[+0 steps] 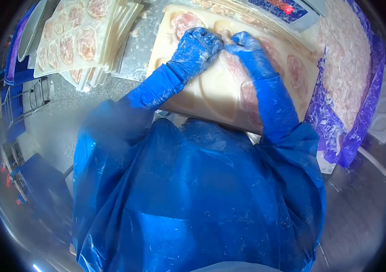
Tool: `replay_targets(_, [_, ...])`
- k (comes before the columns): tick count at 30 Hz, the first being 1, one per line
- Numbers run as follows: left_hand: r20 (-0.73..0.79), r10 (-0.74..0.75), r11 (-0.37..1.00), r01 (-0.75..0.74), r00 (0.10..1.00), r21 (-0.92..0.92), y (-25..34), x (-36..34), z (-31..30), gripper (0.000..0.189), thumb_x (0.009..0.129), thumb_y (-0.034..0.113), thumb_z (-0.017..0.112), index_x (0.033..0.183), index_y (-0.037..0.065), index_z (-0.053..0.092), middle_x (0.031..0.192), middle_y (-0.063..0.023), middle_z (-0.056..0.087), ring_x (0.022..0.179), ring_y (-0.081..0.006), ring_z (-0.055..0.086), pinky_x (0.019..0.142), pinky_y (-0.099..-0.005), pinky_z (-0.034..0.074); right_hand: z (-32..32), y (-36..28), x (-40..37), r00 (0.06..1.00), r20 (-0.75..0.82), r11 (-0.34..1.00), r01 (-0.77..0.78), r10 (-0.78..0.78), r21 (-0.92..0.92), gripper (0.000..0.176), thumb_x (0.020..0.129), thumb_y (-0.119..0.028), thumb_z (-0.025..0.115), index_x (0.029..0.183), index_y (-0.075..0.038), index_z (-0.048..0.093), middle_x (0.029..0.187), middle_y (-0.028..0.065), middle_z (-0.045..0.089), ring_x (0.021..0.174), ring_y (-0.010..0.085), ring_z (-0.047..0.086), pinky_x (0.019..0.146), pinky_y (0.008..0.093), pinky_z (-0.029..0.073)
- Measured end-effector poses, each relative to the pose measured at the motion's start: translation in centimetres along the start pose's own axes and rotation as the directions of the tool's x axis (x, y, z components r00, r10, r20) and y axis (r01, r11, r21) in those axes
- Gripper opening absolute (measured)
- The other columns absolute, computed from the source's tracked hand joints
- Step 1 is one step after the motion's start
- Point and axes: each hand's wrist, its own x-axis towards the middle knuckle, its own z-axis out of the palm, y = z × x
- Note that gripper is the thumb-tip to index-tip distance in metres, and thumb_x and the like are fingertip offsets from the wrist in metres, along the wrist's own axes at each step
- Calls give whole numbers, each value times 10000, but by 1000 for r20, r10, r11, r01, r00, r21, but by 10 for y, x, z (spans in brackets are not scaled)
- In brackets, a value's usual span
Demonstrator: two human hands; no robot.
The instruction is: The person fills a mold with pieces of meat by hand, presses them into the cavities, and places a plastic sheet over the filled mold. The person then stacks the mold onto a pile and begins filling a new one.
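A cream-coloured moulded tray (193,97) with rounded hollows lies in front of me. Several hollows hold flat pieces of pale pink raw meat, while a hollow near the tray's front edge shows bare. My left hand (200,49), in a wet blue glove, is closed over the tray's upper part. Close beside it, my right hand (250,51), gloved the same way, pinches with thumb and fingers. A small piece of raw meat (224,35) stretches between the two hands, its ends hidden by the fingers.
At the left stands a stack of similar trays (77,38) filled with meat. A container with purple lining (369,106) at the right holds a large mass of raw meat (344,59). A device with a blue panel (279,10) is at the top. Beneath lies a metal table (66,104).
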Motion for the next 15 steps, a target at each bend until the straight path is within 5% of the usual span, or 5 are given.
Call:
replay_targets(1, [-38,19,1000,-19,999,-21,-1,-1,1,199,840,137,669,1033,133,716,1068,-66,687,1003,-307,611,913,-448,474,-10,-14,-2,969,16,963,-247,247,108,169,894,-172,722,938,-37,631,804,5,604,703,82,548,632,238,445])
replay_targets(6, [7,-1,1000,1,1000,-19,0,-3,3,223,850,151,652,1065,142,709,1124,-64,678,1028,-306,609,935,-457,465,-44,-10,-5,927,155,912,-366,341,186,280,880,-189,733,1084,-21,636,904,59,639,802,129,598,707,254,470])
replay_targets(11, [33,-43,999,42,999,17,7,-3,-1,237,849,152,651,1080,142,701,1167,-58,663,1054,-292,601,965,-454,450,-40,-46,-15,890,245,899,-302,385,-318,220,899,-187,704,1028,-18,644,884,40,630,772,134,574,734,295,479])
replay_targets(14, [56,-49,998,46,997,44,9,-1,-4,240,845,152,658,1081,131,697,1157,-55,664,1067,-289,593,996,-457,427,-96,126,18,936,349,993,85,-51,-82,128,918,-172,674,923,-45,658,849,25,620,740,133,555,720,298,473])
replay_targets(15, [61,-46,998,44,997,41,8,-1,-4,235,842,153,662,1073,124,697,1149,-49,666,1063,-291,591,1006,-459,418,-58,-4,-5,965,212,752,26,152,-659,233,870,-274,712,982,-88,628,918,163,660,777,338,608,745,443,479])
